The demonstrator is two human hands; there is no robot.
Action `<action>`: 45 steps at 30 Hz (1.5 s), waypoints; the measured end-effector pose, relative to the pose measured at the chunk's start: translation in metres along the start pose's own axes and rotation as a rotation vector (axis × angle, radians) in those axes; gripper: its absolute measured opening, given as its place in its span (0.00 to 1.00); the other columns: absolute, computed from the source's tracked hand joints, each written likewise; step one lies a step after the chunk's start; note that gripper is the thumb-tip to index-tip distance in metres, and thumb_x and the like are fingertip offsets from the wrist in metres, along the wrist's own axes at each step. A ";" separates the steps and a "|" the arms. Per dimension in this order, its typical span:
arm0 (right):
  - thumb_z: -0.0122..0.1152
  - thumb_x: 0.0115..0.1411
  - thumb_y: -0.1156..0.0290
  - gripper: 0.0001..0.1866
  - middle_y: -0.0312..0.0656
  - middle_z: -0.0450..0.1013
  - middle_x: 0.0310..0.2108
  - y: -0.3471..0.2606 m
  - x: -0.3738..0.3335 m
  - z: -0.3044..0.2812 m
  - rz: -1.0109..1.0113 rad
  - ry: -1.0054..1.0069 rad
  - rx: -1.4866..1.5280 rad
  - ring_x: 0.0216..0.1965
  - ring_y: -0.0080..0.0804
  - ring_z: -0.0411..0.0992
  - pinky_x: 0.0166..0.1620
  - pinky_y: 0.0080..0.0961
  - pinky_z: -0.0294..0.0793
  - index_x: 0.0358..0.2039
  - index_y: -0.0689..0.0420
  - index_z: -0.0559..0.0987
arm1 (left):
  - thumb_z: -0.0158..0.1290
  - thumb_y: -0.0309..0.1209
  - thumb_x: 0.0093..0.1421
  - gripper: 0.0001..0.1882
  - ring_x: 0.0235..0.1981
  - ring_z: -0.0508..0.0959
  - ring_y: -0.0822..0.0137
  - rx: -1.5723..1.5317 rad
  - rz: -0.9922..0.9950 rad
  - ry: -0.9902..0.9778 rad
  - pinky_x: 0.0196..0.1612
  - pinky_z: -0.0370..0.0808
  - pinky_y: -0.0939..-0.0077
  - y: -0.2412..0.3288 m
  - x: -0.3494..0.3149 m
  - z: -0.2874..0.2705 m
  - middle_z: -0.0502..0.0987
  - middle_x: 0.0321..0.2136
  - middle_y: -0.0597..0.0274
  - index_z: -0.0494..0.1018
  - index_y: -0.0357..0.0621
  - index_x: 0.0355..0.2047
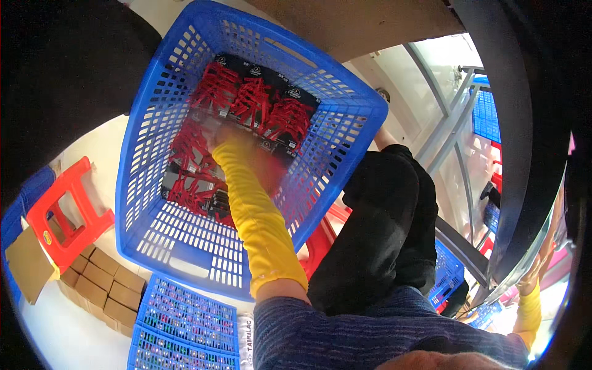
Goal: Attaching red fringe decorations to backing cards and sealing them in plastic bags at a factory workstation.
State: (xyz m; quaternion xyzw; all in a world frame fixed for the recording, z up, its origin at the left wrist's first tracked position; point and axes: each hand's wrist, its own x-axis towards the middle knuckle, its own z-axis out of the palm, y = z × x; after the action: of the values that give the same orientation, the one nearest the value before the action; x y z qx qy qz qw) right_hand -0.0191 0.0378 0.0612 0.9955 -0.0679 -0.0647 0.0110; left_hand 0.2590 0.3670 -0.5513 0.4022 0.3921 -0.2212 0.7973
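Observation:
A large blue plastic basket [253, 288] with slotted walls stands on my left side. In it lie several black cards carrying bunches of thin red pieces [250, 102], whose kind I cannot make out. My left hand [233, 137], below a yellow sleeve, reaches down among these packs. Motion blurs its fingers, so whether it holds one is unclear. Far over at the right rim, my right hand [544, 264] is beside the dark table edge [515, 154], stretched by the lens. Its fingers and anything in them are indistinct.
A red plastic stool [66, 216] stands left of the basket, near brown cardboard boxes [105, 280]. Blue crates with small colourful contents [185, 314] lie at the bottom. My black-trousered legs [382, 222] are right of the basket, beside grey metal table legs [447, 132].

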 end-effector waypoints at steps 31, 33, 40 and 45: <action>0.26 0.62 0.48 0.38 0.55 0.41 0.64 -0.026 -0.001 -0.018 0.179 -0.106 0.005 0.66 0.48 0.39 0.65 0.42 0.36 0.63 0.65 0.46 | 0.33 0.40 0.62 0.19 0.52 0.66 0.66 0.657 -0.193 -0.120 0.51 0.62 0.61 -0.050 0.149 0.014 0.67 0.52 0.61 0.67 0.46 0.45; 0.26 0.61 0.48 0.38 0.56 0.41 0.64 -0.020 -0.002 -0.016 0.135 -0.090 0.013 0.66 0.49 0.39 0.65 0.42 0.35 0.63 0.65 0.46 | 0.34 0.41 0.62 0.20 0.51 0.68 0.66 1.278 -0.097 -0.065 0.49 0.64 0.62 -0.029 0.159 0.017 0.69 0.51 0.61 0.68 0.45 0.46; 0.27 0.61 0.48 0.38 0.56 0.41 0.64 -0.002 -0.013 -0.011 0.076 -0.068 0.026 0.66 0.50 0.39 0.65 0.42 0.35 0.63 0.65 0.46 | 0.37 0.43 0.62 0.22 0.50 0.71 0.65 2.099 0.076 -0.020 0.48 0.67 0.62 -0.006 0.164 0.026 0.71 0.50 0.60 0.69 0.43 0.48; 0.27 0.61 0.48 0.39 0.57 0.40 0.64 -0.012 -0.011 -0.014 0.058 -0.079 0.009 0.66 0.51 0.38 0.65 0.43 0.34 0.63 0.65 0.45 | 0.36 0.44 0.61 0.23 0.52 0.69 0.65 2.375 0.383 -0.138 0.50 0.65 0.61 -0.039 0.137 0.043 0.68 0.53 0.61 0.69 0.45 0.49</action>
State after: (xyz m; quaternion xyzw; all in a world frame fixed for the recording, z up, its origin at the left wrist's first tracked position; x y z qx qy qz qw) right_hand -0.0268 0.0511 0.0760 0.9898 -0.0975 -0.1035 0.0058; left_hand 0.3336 0.3046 -0.6634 0.9241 -0.1654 -0.3432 -0.0310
